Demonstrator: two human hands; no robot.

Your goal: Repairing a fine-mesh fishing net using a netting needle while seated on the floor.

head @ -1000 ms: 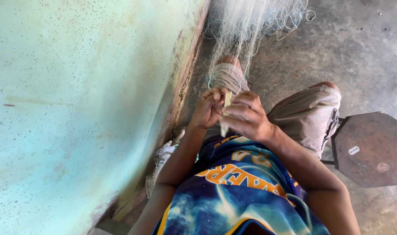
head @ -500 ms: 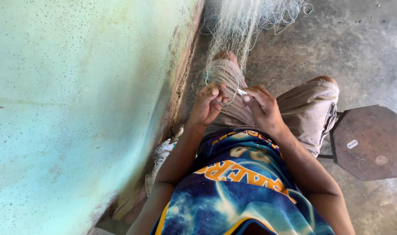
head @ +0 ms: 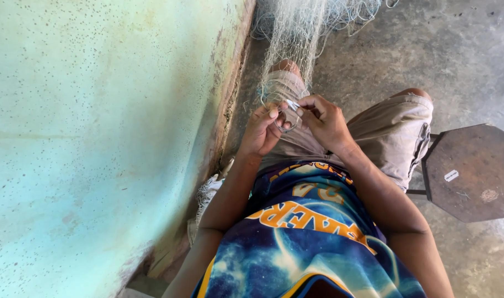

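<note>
A pale, fine fishing net hangs down from the top of the view and drapes over my left knee. My left hand pinches a part of the mesh between thumb and fingers. My right hand is close beside it, fingertips closed on a small pale netting tool at the mesh. Both hands meet just above my lap, over beige shorts. The strands between the fingers are too fine to make out.
A mottled turquoise wall fills the left side, its base meeting the grey concrete floor. A dark octagonal stool stands at my right. More bunched net lies by the wall under my left arm.
Both hands have moved forward from my belly to the knee. The right hand, which was over the left, now sits beside it with its fingertips at the mesh.
</note>
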